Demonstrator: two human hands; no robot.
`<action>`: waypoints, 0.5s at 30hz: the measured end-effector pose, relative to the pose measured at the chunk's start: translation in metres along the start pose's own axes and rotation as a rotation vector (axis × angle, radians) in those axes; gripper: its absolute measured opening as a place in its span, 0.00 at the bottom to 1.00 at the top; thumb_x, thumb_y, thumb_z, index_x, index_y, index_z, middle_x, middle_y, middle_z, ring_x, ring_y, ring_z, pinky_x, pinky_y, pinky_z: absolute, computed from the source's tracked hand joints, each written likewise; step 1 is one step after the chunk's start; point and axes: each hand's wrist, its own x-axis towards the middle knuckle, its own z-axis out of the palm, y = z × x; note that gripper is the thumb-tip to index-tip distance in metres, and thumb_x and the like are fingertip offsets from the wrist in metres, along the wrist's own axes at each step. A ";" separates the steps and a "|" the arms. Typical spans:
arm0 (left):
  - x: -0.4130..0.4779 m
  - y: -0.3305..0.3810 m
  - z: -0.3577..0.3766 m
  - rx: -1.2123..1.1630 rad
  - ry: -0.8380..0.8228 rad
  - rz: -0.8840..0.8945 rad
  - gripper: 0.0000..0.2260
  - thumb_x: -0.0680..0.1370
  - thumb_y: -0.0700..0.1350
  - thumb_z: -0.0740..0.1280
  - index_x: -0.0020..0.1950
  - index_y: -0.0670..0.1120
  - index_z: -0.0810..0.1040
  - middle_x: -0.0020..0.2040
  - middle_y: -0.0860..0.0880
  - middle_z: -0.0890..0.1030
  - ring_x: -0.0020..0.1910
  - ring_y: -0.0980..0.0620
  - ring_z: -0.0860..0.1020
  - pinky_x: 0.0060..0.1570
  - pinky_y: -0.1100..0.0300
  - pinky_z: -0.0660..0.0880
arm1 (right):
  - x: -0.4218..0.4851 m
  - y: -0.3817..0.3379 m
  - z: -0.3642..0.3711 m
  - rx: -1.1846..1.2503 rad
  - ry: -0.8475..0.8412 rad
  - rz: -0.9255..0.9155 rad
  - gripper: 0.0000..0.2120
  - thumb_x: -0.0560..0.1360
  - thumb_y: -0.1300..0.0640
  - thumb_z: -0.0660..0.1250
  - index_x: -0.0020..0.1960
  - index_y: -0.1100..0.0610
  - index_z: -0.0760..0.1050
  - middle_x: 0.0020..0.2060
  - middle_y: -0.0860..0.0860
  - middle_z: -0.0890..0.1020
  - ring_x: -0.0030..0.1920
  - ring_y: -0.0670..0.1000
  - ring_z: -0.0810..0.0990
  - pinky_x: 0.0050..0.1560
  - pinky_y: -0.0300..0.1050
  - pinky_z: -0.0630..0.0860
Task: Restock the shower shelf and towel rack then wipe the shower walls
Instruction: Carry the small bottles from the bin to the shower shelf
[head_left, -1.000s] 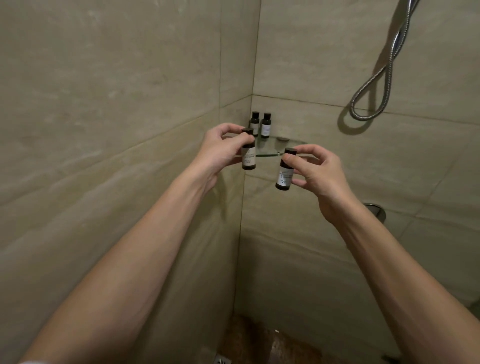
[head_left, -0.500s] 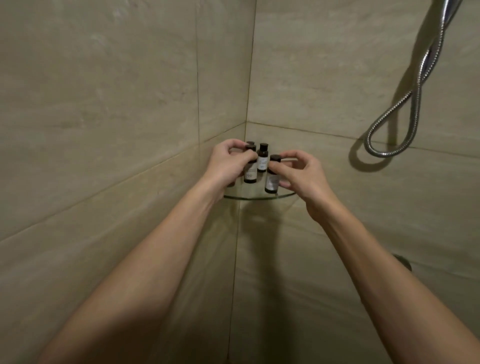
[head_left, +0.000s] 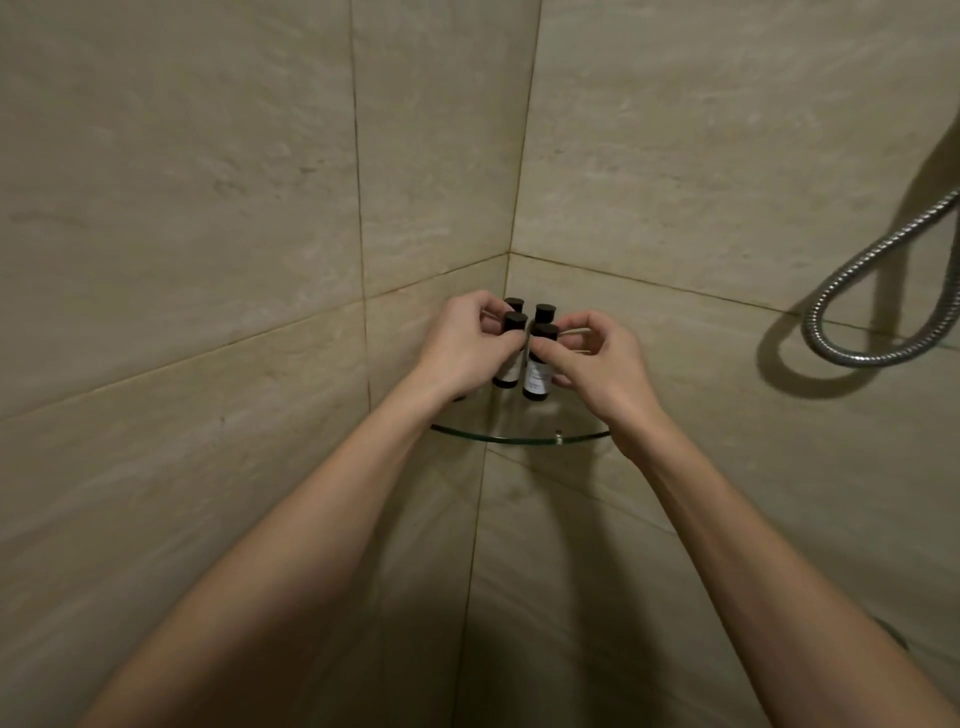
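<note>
1. At the corner where two tiled shower walls meet, in the head view, a curved glass shelf (head_left: 519, 440) juts out from the joint, its green-tinted front rim showing between the two forearms.
2. Both bare arms reach up and forward to that shelf, and the hands meet over its middle.
3. Left hand (head_left: 462, 348): its fingers and thumb are curled round the left front bottle (head_left: 508, 371), gripping it about the upper body just under the cap.
4. Right hand (head_left: 597, 369): thumb and forefinger pinch the right front bottle (head_left: 537, 382) high on its body, while the other fingers are bent behind it.
5. Each of these two small dark bottles has its long axis close to vertical, with the black cap pointing up and the pale label facing the camera.
6. Their bases sit low over the glass, back from the rim; whether they actually touch it cannot be told.
7. These two bottles stand side by side, almost touching.
8. Behind them, nearer the corner joint, the rear left bottle (head_left: 514, 303) and the rear right bottle (head_left: 545, 313) stand upright, with only their black caps showing above the fingers.
9. On the right-hand wall (head_left: 701, 130), well apart from the shelf, a metal shower hose (head_left: 857, 359) hangs in a loop and throws a dark shadow on the tile.
10. Along the left wall (head_left: 182, 208), large beige tiles run with dark grout lines.
</note>
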 end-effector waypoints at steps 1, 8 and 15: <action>0.001 -0.001 0.000 0.014 0.008 0.007 0.06 0.76 0.42 0.73 0.49 0.48 0.77 0.40 0.52 0.80 0.42 0.53 0.80 0.45 0.57 0.78 | 0.002 0.002 0.000 0.000 -0.006 -0.006 0.10 0.72 0.52 0.77 0.49 0.50 0.78 0.42 0.51 0.84 0.44 0.49 0.84 0.47 0.49 0.83; 0.002 -0.008 0.005 0.151 0.064 0.023 0.07 0.76 0.45 0.72 0.53 0.50 0.79 0.46 0.51 0.83 0.47 0.51 0.82 0.53 0.50 0.81 | 0.005 0.009 -0.003 -0.019 -0.024 -0.060 0.11 0.73 0.52 0.76 0.52 0.49 0.79 0.42 0.49 0.85 0.44 0.47 0.85 0.48 0.48 0.83; -0.010 -0.007 0.008 0.319 0.111 0.059 0.14 0.78 0.49 0.69 0.63 0.46 0.78 0.48 0.53 0.82 0.48 0.55 0.80 0.49 0.60 0.77 | -0.002 0.018 -0.013 -0.406 -0.093 -0.189 0.21 0.71 0.44 0.75 0.61 0.50 0.79 0.47 0.44 0.84 0.48 0.43 0.82 0.49 0.44 0.78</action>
